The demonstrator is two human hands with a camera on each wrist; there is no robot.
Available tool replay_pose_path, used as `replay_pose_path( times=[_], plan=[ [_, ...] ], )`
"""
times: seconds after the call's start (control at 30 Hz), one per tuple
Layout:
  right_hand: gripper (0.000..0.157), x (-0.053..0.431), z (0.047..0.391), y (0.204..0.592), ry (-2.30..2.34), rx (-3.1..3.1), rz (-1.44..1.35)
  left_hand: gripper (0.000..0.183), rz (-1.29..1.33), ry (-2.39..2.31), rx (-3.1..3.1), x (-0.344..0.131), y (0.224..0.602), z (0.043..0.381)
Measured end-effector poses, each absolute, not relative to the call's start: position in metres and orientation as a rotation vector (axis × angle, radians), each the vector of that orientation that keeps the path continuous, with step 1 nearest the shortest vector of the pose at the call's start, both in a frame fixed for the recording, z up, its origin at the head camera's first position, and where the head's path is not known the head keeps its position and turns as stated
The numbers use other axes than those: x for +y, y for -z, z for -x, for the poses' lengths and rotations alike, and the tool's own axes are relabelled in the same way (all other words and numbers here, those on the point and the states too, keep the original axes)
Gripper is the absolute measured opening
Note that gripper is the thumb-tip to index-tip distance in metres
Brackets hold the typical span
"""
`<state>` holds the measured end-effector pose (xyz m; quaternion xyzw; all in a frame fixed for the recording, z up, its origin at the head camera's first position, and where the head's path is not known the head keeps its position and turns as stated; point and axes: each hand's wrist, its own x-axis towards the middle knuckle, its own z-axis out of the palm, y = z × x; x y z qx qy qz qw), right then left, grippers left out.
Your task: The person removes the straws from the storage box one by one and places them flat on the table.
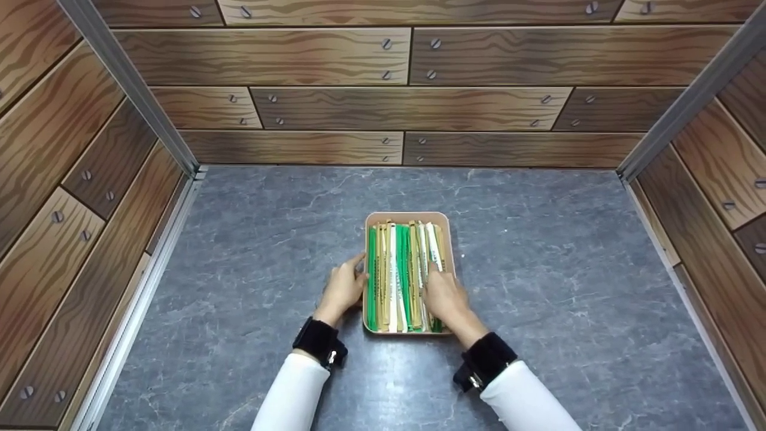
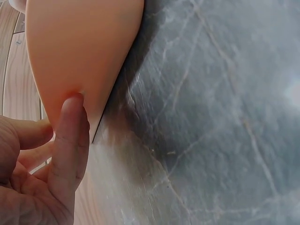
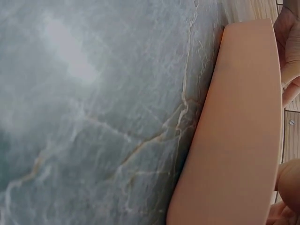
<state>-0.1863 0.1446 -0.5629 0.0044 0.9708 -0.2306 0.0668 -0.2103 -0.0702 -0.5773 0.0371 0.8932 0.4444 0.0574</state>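
A shallow tan tray (image 1: 409,216) stands on the grey marbled surface, packed with rows of long thin printed stick packets in green, white and tan. Along its left side is my left hand (image 1: 344,286). The left wrist view shows fairly straight fingers (image 2: 70,126) touching the outer wall. My right hand (image 1: 446,294) reaches over the right rim, with its fingertips down among the packets. Close by its index finger lies a white stick packet (image 1: 435,242), slightly tilted. Whether the right fingers pinch a packet is hidden; the right wrist view shows mainly the outer wall.
The marbled surface (image 1: 269,239) spreads around the tray. Wood-patterned panels (image 1: 329,108) rise at the back and both sides, with metal rails (image 1: 128,281) at the corners and along the left edge. Black bands (image 1: 491,358) circle both wrists, below white sleeves.
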Motion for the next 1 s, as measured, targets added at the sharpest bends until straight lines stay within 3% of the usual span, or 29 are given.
replay_pose_path(
  times=[0.2, 0.57, 0.77, 1.0],
  plan=[
    [0.054, 0.144, 0.185, 0.559, 0.761, 2.942, -0.018, 0.053, -0.093, -1.362, 2.705, -0.073, 0.576, 0.21],
    [0.055, 0.157, 0.177, 0.534, 0.955, 2.919, -0.051, 0.052, -0.121, -1.366, 2.711, -0.073, 0.577, 0.211],
    [0.048, 0.185, 0.172, 0.523, 0.977, 2.98, -0.075, 0.053, -0.105, -1.365, 2.685, -0.072, 0.577, 0.211],
    [0.042, 0.238, 0.172, 0.526, 0.982, 3.026, -0.291, 0.053, -0.103, -1.348, 2.694, -0.071, 0.576, 0.21]
  ],
)
